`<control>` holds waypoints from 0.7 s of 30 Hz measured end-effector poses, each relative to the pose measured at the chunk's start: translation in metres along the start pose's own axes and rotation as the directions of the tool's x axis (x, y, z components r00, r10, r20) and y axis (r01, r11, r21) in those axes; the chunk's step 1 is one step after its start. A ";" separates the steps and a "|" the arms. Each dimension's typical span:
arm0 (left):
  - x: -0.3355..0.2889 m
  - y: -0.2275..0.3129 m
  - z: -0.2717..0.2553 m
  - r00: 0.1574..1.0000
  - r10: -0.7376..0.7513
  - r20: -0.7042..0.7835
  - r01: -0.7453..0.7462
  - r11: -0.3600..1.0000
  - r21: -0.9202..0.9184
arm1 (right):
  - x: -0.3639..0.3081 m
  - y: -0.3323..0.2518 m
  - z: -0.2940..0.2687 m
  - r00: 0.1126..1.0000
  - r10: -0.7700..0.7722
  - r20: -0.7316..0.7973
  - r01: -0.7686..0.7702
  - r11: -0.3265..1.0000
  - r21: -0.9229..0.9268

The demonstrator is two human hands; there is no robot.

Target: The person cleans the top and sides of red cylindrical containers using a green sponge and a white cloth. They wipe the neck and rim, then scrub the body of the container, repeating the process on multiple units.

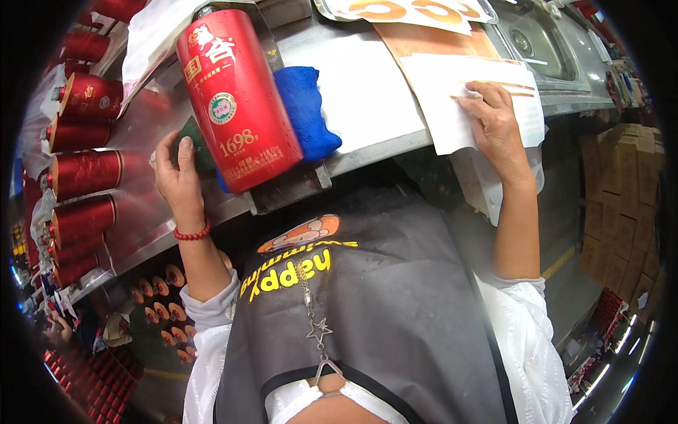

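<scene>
A large red bottle [244,99] with white and gold markings lies tilted on a metal stand [293,194] in front of me. My left hand [178,177], a red bead bracelet at its wrist, is beside the bottle's left side. Its thumb and fingers are apart, with a dark green piece [198,143] just behind them. To the right, my right hand [498,127] is over a white sheet [441,131] with gold-brown strips [519,90]. Its bent fingers come together at the strips; whatever lies between the fingertips is too small to make out.
A blue cloth [305,113] touches the bottle's right side. Several red bottles [85,173] lie along the bench at left. At the far right are a metal sink [544,49] and stacked cardboard [621,212]. A tray [332,8] with gold ring-shaped decals sits at the back.
</scene>
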State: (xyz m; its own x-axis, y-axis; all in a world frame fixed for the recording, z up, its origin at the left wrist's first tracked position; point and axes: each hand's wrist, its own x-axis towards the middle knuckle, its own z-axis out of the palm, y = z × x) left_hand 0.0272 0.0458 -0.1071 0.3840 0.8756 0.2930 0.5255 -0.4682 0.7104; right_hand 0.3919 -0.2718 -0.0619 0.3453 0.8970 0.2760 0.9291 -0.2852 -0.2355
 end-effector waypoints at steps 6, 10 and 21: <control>-0.001 -0.008 -0.001 1.000 -0.012 0.014 0.013 1.000 -0.026 | -0.003 0.002 0.004 0.994 0.081 -0.073 -0.081 0.997 -0.002; -0.009 0.002 -0.004 0.993 0.089 -0.079 -0.087 0.996 0.020 | 0.002 -0.003 0.009 0.998 -0.006 -0.068 0.012 0.997 0.076; -0.032 0.144 -0.041 0.818 0.556 0.147 -0.487 0.806 -0.337 | 0.071 -0.164 -0.047 0.930 -0.368 -0.022 0.341 0.835 0.432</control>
State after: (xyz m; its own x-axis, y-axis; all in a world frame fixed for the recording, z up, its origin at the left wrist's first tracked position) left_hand 0.0596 -0.0453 0.0121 0.7179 0.4390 0.5402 -0.0192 -0.7633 0.6458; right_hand 0.2704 -0.1777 0.0402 -0.0182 0.9314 0.3635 0.8365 0.2133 -0.5048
